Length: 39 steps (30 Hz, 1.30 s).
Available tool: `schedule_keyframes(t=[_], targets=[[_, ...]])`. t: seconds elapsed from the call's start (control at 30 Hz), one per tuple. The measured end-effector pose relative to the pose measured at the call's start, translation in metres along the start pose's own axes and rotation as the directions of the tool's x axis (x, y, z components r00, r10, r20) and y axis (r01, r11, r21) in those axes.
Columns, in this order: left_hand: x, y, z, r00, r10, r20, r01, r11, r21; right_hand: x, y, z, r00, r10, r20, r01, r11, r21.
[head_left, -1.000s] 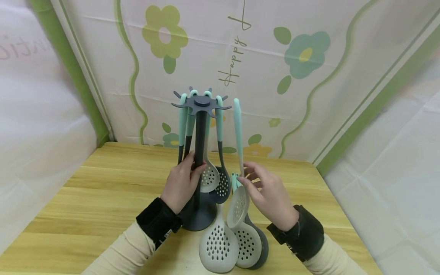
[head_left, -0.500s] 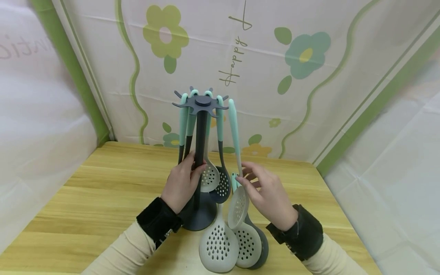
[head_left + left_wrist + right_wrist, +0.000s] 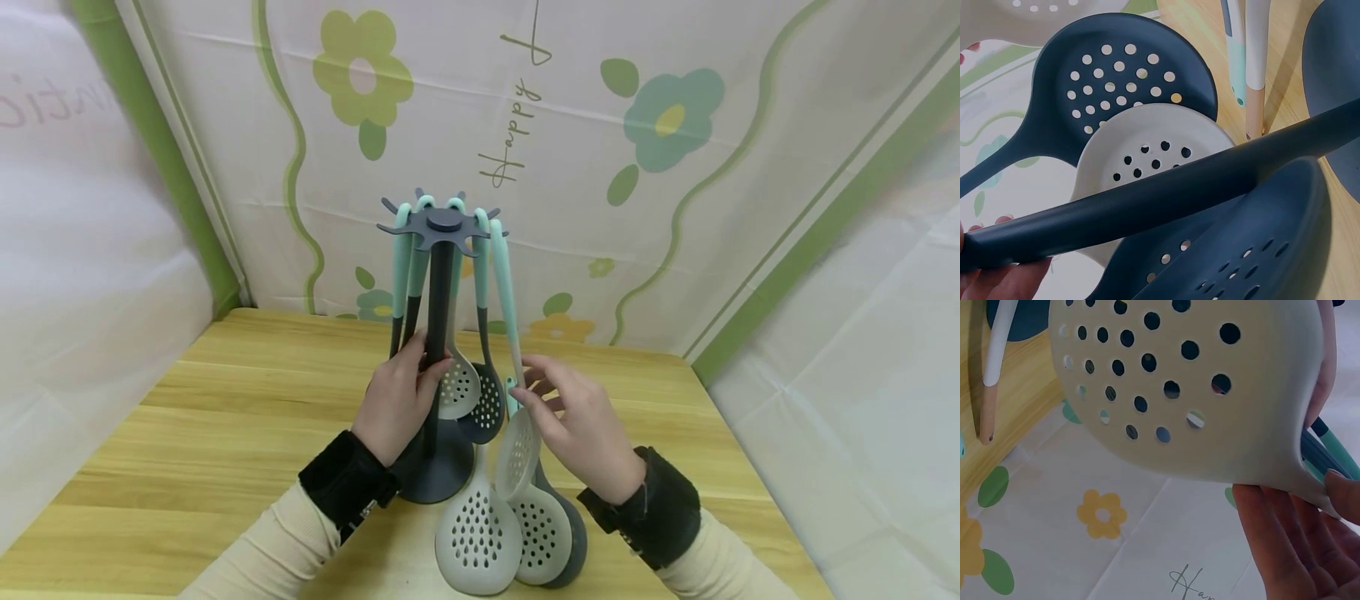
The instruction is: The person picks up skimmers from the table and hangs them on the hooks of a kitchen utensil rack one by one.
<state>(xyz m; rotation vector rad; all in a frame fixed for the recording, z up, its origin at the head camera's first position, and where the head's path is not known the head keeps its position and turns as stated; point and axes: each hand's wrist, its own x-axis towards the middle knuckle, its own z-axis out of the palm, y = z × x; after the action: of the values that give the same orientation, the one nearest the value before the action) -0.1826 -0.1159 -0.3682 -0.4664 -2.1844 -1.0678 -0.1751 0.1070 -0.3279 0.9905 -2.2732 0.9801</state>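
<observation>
In the head view my left hand (image 3: 390,408) grips the dark upright pole (image 3: 439,292) of a round-based utensil stand. Mint-handled utensils hang from its star-shaped top (image 3: 444,222), among them a pale skimmer (image 3: 472,377) and a dark skimmer (image 3: 474,432). My right hand (image 3: 581,425) pinches another pale skimmer (image 3: 1266,431) at its neck, thumb on one side and fingers on the other. This skimmer stands nearly upright, bowl down, and its mint handle end (image 3: 497,229) overlaps a right-hand arm of the top. In the left wrist view the pole (image 3: 1116,212) crosses before hanging skimmers.
On the wooden table (image 3: 225,417), in front of the stand, lie a pale slotted turner (image 3: 450,550), a pale round-holed skimmer (image 3: 561,546) and a dark utensil (image 3: 578,554) partly beneath it. A flower-printed cloth (image 3: 570,150) rises behind the table.
The right hand has shifted slightly left with the skimmer. Its handle end has swung left, from beside the stand's top to its arm. The left hand stays on the pole.
</observation>
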Motion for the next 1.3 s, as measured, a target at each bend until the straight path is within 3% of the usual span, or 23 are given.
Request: schedule_keyframes(t=[0.37, 1.3], targets=[[0.0, 0.0, -0.001, 1.0, -0.002, 0.002, 0.002, 1.0, -0.005, 0.002, 0.0, 0.004, 1.0, -0.015, 0.016, 0.014, 1.0, 0.023], [0.0, 0.001, 0.001, 1.0, 0.006, -0.01, -0.006, 1.0, 0.009, 0.002, 0.002, 0.018, 0.996, 0.065, 0.061, -0.07, 0.994, 0.082]])
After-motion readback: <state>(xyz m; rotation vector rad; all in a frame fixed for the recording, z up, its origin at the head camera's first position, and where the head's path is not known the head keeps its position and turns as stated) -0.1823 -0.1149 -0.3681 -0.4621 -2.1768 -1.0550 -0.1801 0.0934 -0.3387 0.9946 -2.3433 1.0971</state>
